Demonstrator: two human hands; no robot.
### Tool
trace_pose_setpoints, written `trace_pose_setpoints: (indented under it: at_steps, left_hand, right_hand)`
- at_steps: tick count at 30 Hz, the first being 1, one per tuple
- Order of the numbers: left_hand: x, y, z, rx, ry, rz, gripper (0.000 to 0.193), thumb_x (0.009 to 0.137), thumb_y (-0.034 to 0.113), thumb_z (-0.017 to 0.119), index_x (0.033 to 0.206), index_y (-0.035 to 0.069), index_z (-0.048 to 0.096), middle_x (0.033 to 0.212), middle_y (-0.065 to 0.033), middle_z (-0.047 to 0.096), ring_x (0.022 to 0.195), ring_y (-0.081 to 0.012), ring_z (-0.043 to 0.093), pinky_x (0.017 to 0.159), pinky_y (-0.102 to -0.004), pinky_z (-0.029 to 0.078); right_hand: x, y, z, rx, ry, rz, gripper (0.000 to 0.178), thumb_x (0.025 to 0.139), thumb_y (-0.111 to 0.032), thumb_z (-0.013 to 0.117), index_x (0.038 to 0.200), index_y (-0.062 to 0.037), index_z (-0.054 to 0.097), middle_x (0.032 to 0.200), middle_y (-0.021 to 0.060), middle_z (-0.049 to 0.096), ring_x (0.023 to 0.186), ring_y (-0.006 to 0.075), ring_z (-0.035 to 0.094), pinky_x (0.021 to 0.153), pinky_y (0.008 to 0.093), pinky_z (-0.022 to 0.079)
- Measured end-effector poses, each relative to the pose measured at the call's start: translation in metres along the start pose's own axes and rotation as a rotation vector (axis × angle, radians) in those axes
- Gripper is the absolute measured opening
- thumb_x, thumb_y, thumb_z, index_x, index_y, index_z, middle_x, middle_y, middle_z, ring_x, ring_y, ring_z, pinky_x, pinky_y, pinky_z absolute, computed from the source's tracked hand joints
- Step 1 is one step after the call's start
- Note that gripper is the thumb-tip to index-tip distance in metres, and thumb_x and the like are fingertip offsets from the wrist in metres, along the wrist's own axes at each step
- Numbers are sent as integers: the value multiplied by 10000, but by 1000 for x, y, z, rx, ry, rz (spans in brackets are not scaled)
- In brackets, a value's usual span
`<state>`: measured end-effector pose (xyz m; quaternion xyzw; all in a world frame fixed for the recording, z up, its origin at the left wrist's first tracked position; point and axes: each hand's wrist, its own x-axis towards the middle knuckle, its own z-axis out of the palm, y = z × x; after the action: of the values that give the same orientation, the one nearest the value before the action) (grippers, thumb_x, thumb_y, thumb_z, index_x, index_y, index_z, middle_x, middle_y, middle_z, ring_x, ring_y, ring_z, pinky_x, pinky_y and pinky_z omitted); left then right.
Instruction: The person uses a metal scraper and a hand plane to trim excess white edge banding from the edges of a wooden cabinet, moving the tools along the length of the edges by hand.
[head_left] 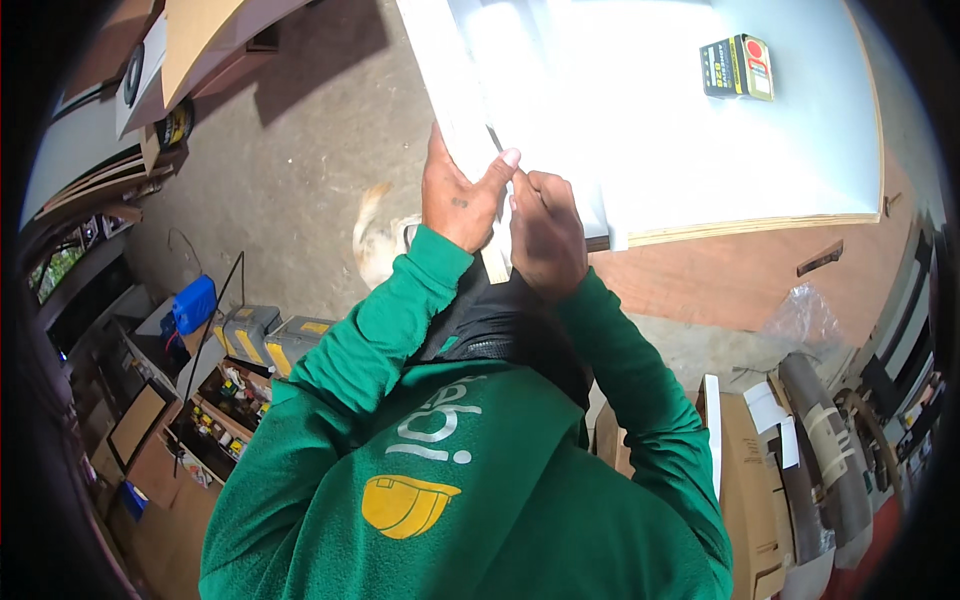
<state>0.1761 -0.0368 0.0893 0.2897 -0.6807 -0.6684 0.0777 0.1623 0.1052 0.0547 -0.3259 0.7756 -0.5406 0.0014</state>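
Note:
My left hand [462, 200] is wrapped round a long white strip of board [450, 95], its thumb lying along the strip's right edge. The strip slants away from my waist toward the far side, and a bare wood end shows near me. Close beside the thumb, my right hand [548, 228] is closed, fingers bent in a pinch at the strip's edge. A thin dark line runs up from the fingertips; what they hold is too small to make out. To the right lies a large white panel [740, 170] with a plywood edge, washed out by glare.
A small black and yellow box [737, 68] stands on the panel. Beneath is a brown wooden surface [690, 285]. A pale furry animal [375, 250] is on the floor beside my left wrist. Grey toolboxes [248, 335] and a blue case [195, 305] stand left; cardboard [745, 480] leans right.

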Motion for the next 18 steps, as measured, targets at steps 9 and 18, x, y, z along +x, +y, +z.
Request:
trace_pose_setpoints:
  at_steps: [9,18]
  left_hand:
    - [5,3,3,10,43,-61,518,938,53,740,1372,-46,477,1235,-167,663,1164,-217,645,1000,-366,529]
    - [-2,5,0,-46,-31,-3,544,945,40,722,1401,-48,436,1267,-164,639,1164,-217,635,994,-357,532]
  right_hand:
    - [18,-3,-3,-55,-196,200,462,868,61,616,1329,81,578,1163,220,606,1048,404,598,915,476,512]
    - [-1,-6,-8,-21,-27,60,374,897,106,643,1270,70,633,1110,202,606,1003,364,600,849,431,529]
